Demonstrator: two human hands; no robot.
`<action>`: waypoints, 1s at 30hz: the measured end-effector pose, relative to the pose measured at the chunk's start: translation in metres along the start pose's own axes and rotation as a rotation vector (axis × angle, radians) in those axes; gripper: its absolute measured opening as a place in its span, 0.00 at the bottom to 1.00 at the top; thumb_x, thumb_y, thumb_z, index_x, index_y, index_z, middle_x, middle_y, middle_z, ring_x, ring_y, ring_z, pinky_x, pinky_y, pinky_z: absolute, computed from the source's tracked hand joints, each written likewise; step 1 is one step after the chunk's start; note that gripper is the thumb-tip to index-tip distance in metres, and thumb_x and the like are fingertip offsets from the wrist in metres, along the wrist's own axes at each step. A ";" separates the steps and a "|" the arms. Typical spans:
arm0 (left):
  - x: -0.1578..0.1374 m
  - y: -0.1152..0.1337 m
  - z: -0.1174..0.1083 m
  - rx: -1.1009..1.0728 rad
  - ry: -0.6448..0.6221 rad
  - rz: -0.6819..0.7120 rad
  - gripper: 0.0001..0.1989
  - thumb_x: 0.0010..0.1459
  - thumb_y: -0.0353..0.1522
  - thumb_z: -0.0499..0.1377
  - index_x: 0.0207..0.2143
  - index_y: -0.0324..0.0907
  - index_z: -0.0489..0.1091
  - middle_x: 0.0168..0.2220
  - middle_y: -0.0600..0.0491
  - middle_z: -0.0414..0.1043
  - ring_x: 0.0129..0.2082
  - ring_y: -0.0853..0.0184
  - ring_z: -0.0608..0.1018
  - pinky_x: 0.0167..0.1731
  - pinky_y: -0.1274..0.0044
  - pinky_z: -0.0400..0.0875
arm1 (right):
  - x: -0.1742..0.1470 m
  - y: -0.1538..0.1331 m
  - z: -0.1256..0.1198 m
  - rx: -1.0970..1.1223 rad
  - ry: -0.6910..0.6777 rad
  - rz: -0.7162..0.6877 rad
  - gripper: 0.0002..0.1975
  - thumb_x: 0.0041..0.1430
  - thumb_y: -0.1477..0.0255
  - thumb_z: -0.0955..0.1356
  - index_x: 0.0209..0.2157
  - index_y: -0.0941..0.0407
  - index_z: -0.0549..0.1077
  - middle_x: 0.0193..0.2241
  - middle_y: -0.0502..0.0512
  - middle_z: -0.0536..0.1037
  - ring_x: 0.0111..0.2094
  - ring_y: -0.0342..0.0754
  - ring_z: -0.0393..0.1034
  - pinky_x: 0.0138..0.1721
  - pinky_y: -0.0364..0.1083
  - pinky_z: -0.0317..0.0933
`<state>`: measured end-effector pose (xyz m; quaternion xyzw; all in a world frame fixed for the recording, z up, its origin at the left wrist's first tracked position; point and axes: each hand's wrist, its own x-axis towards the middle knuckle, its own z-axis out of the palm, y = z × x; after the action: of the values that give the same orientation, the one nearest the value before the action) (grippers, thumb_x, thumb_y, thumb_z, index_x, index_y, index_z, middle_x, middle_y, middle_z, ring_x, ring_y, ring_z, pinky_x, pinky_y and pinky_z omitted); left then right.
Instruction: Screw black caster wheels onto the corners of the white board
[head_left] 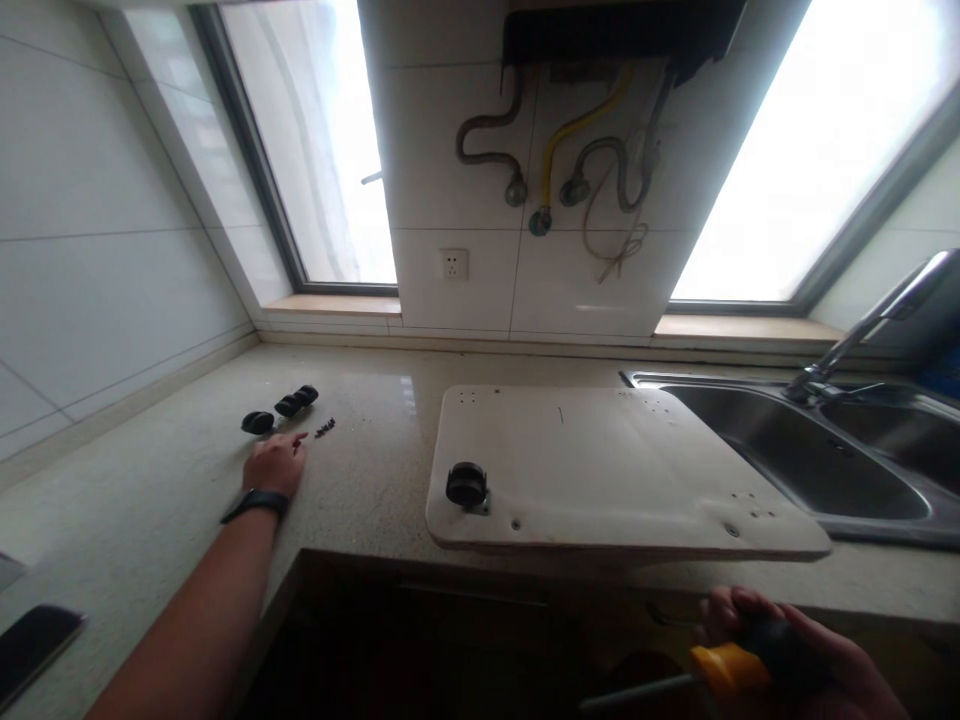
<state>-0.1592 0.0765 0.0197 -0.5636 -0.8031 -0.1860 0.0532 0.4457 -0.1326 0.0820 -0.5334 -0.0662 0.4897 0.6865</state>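
Note:
My left hand [274, 464], with a dark watch on the wrist, rests low over the counter at the left. Its thumb side reaches out toward a small cluster of dark screws [325, 428]; the other fingers are partly hidden. Just beyond the fingertips lie black casters, one caster [257, 422] on the left and others [296, 400] beside it. My right hand [806, 650] grips a screwdriver [727, 670] with an orange and black handle, its shaft pointing left, below the counter edge. Between the hands lies a white board [585, 460] with screw holes, a black caster [466, 484] standing at its near left corner.
A double steel sink [795, 450] with a faucet [862, 330] is at the right, close to the board. The counter [367, 480] has a dark recess below its front edge. A dark flat object [37, 650] lies at lower left. Pipes [555, 140] and a socket [453, 264] are on the wall.

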 end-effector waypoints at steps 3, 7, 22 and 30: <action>0.007 -0.002 0.004 0.048 -0.009 0.030 0.22 0.62 0.38 0.52 0.53 0.41 0.77 0.52 0.39 0.75 0.49 0.47 0.73 0.49 0.62 0.66 | -0.005 0.003 0.011 0.046 0.072 0.036 0.07 0.47 0.65 0.72 0.30 0.51 0.77 0.32 0.53 0.78 0.30 0.48 0.75 0.27 0.46 0.75; 0.011 -0.001 0.007 0.086 -0.023 0.057 0.23 0.63 0.42 0.51 0.51 0.42 0.79 0.50 0.39 0.75 0.47 0.48 0.73 0.47 0.63 0.66 | -0.011 0.004 0.025 0.051 0.044 0.000 0.06 0.48 0.65 0.72 0.29 0.51 0.77 0.29 0.51 0.76 0.28 0.45 0.72 0.27 0.44 0.73; 0.014 -0.003 0.014 0.089 0.011 0.177 0.22 0.64 0.43 0.51 0.49 0.43 0.79 0.47 0.42 0.77 0.46 0.49 0.74 0.50 0.63 0.65 | -0.027 0.012 0.049 -0.026 -0.090 0.028 0.12 0.40 0.63 0.76 0.26 0.55 0.76 0.24 0.50 0.71 0.23 0.43 0.64 0.20 0.42 0.67; 0.013 -0.004 0.012 0.006 -0.007 0.231 0.21 0.62 0.43 0.53 0.44 0.42 0.80 0.48 0.44 0.78 0.46 0.52 0.76 0.51 0.65 0.67 | -0.040 0.009 0.053 -0.014 -0.137 0.068 0.18 0.31 0.64 0.80 0.27 0.57 0.78 0.21 0.49 0.73 0.20 0.43 0.65 0.17 0.42 0.66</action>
<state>-0.1662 0.0910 0.0117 -0.6527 -0.7337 -0.1742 0.0731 0.3872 -0.1269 0.1142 -0.5053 -0.0985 0.5478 0.6595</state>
